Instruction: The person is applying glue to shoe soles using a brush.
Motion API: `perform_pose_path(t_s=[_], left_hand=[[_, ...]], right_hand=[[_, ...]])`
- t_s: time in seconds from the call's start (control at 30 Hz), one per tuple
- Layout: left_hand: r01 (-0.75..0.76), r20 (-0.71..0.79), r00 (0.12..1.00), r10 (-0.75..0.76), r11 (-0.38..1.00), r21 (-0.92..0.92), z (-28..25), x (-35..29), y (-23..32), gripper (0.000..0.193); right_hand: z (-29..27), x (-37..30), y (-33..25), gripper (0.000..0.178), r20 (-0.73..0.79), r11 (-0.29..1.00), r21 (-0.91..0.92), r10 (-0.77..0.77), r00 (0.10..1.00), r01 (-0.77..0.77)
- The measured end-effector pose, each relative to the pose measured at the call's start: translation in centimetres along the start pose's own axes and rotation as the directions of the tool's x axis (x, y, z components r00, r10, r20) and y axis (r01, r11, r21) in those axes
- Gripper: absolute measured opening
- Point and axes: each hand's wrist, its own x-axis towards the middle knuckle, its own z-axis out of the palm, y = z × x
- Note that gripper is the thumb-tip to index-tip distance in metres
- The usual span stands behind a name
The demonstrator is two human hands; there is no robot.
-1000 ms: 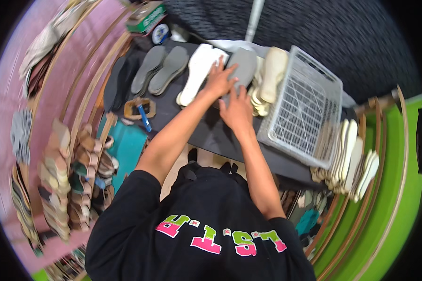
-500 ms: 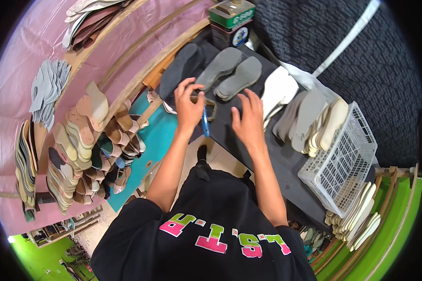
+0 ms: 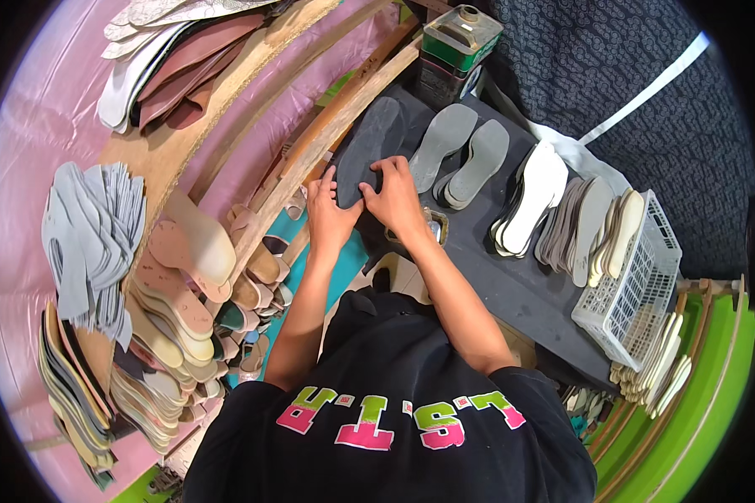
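A dark shoe sole (image 3: 371, 147), seemingly the top one of a stack, lies on the black table (image 3: 486, 277) with its near end between my hands. My left hand (image 3: 331, 216) presses along its left edge with curved fingers. From the right, my right hand (image 3: 393, 197) has thumb and fingers bent round the same end. Two sets of grey soles (image 3: 445, 138) (image 3: 481, 159) rest just to the right. Partly behind my right forearm is a small open container (image 3: 433, 226) with a yellowish rim.
Farther right stand stacks of white soles (image 3: 538, 193), grey soles (image 3: 591, 222) and cream soles (image 3: 622, 230), then a white plastic basket (image 3: 625, 310). A green metal can (image 3: 461, 42) stands at the back. On the left, a wooden rack (image 3: 252, 218) borders piles of insoles (image 3: 96, 243).
Both hands have come together at the dark sole; my right hand moved left, away from beside the grey soles. The blue pen seen near my left hand no longer shows. The view has shifted left.
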Motion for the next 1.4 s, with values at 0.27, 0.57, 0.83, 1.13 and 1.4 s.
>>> perform_pose_path(t_s=[0.27, 0.57, 0.83, 1.13, 1.4], left_hand=[[0.021, 0.091, 0.996, -0.021, 1.000, 0.000, -0.6, 0.9, 0.5, 0.090], [0.163, 0.168, 0.982, -0.083, 0.822, -0.546, -0.3, 0.7, 0.6, 0.060], [-0.113, 0.062, 0.983, 0.170, 0.845, -0.523, -2.0, 0.5, 5.3, 0.030], [0.203, 0.326, 0.932, 0.159, 0.515, -0.833, 0.0, -2.2, 9.9, 0.024], [0.532, 0.556, 0.828, -0.068, 0.406, -0.743, 6.0, -9.7, 15.5, 0.023]], right_hand=[[0.4, 1.0, 0.6, 0.040, -0.019, 0.995, 0.014, 0.095, 0.995, -0.095], [-0.9, 0.6, -0.1, 0.038, -0.041, 0.989, 0.073, 0.134, 0.990, -0.131], [-4.4, -0.2, 1.4, 0.072, -0.028, 0.679, 0.703, 0.325, 0.945, -0.212], [-18.5, -6.8, 3.5, 0.072, -0.360, 0.441, 0.884, 0.436, 0.824, 0.153], [-27.4, -19.0, 9.5, 0.045, -0.338, 0.623, 0.776, 0.545, 0.768, -0.100]])
